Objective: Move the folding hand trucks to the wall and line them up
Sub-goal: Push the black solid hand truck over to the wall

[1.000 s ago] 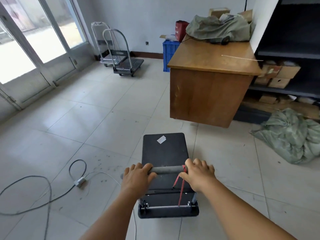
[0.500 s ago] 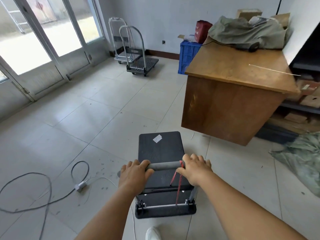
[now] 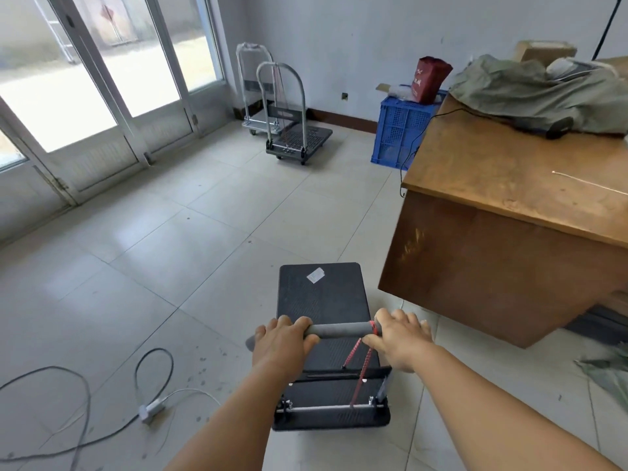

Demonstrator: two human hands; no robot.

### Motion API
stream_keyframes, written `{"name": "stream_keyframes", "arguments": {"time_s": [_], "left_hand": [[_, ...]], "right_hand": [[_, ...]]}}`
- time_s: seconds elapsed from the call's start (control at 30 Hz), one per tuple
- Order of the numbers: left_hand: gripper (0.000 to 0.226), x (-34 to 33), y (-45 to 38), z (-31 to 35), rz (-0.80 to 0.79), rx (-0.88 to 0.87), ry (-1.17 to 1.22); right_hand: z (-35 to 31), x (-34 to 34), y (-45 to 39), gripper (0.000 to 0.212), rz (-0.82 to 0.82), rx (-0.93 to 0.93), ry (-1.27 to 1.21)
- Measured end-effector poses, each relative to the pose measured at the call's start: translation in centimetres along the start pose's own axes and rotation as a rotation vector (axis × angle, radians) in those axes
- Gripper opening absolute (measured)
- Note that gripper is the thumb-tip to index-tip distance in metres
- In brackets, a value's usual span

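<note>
No legible text in this view. White sticker (image 3: 315, 275) on the black cart deck (image 3: 323, 294): blank or too small to read. Red bag (image 3: 431, 78) on the blue crate (image 3: 399, 130): pale markings, blurred, not readable.

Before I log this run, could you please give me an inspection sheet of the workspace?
Surface: tiled floor, specks near the cables.
Job's things: black hand truck in front of the person; two parked hand trucks near the far wall.
Clutter: wooden desk close on the right, blue crate, red bag, grey-green cloth.
Hands: left hand and right hand grip the handle bar.
Cables: loose cables on the floor, left.
Surroundings: glass doors on the left.
</note>
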State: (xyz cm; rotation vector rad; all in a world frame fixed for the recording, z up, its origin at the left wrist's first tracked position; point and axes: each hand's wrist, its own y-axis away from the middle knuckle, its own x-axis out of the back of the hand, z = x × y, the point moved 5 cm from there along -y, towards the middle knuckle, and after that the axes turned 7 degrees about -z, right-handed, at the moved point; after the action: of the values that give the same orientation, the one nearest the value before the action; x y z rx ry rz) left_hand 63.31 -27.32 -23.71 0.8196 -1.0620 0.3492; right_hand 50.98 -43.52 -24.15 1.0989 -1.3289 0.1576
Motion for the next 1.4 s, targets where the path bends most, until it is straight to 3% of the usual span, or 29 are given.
{"name": "stream_keyframes", "arguments": {"time_s": [0.7, 1.4], "left_hand": [[0.031, 12.9, -26.5, 0.0, 0.04, 0.118, 0.111], [0.031, 28.5, -56.4, -6.4, -0.006, 0.006, 0.043]], "right_hand": [[-2.3, 15.6, -26.2, 0.042, -0.029, 0.06, -0.012], [-10.3, 31.1, -52.2, 0.039, -0.023, -0.066, -0.061]]}}
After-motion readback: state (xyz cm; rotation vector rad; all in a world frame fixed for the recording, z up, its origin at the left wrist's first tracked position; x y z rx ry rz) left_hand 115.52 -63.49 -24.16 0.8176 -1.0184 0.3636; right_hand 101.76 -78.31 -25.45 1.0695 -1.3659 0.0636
